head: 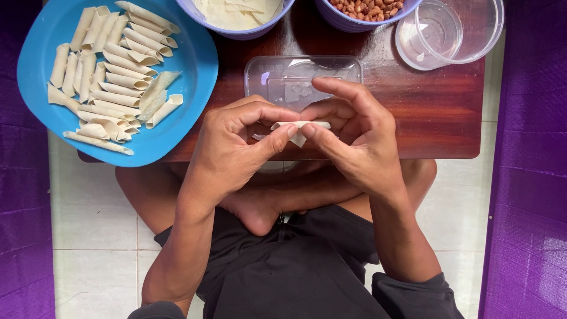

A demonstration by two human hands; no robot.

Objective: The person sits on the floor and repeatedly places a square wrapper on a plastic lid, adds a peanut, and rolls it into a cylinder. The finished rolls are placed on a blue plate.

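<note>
Crossed legs sit nearest; above them a small pastry wrapper is pinched between left hand and right hand for rolling, over the worktop edge.

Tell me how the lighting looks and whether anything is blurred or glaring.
Head view: soft, even daylight; both hands, left and right, and the wrapper are sharp; mild glare on the clear box and clear tub; faint shadow under the blue plate.
</note>
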